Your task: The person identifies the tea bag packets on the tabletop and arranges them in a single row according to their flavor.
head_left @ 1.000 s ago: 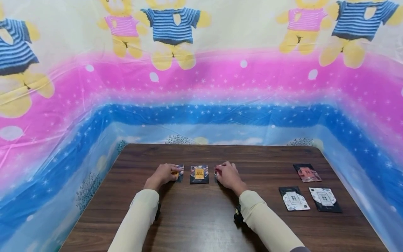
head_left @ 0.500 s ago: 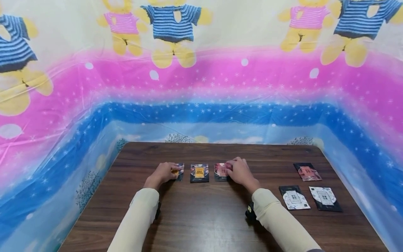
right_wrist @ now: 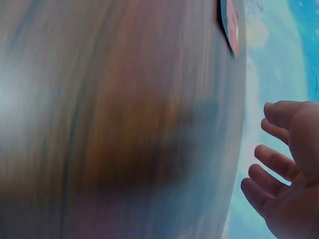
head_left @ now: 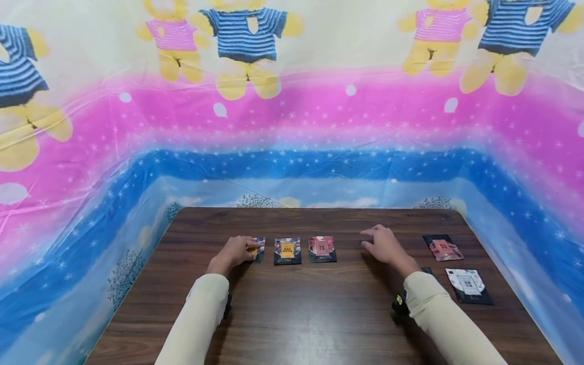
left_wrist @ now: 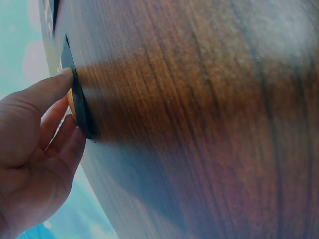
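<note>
My left hand is at the leftmost of three flat sachets in a row, a dark one with an orange label. In the left wrist view its thumb and fingertips hold that sachet by the edges, low on the table. Beside it lie another orange-label sachet and a red-label sachet. Right of the row, my right hand is above the table with nothing in it; the right wrist view shows its fingers apart and loosely bent.
At the right of the brown wooden table lie a red sachet and a black-and-white sachet. The right forearm mostly covers another dark sachet. A patterned cloth encloses the table's back and sides.
My right hand has let go of the red-label sachet and moved away to the right, leaving it uncovered in the row. My left hand has stayed at the leftmost sachet.
</note>
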A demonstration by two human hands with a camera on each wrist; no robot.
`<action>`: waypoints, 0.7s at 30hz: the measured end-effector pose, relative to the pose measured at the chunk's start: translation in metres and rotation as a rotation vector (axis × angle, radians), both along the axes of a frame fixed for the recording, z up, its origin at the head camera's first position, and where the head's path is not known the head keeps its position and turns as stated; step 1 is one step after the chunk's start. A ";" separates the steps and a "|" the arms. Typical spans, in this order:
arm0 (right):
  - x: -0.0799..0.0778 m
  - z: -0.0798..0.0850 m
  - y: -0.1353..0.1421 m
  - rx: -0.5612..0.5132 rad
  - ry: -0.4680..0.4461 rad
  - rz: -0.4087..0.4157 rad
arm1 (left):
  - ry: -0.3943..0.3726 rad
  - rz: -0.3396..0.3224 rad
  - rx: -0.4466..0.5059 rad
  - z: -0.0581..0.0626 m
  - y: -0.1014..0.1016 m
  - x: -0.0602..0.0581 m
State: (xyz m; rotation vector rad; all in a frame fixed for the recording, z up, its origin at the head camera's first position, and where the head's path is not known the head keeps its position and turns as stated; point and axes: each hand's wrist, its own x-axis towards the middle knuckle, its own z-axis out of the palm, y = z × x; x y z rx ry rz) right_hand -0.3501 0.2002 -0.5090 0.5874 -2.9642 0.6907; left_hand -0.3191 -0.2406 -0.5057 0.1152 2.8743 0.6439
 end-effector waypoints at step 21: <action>-0.006 -0.004 0.122 0.108 -0.067 -0.153 | 0.006 0.008 0.020 0.001 0.000 0.001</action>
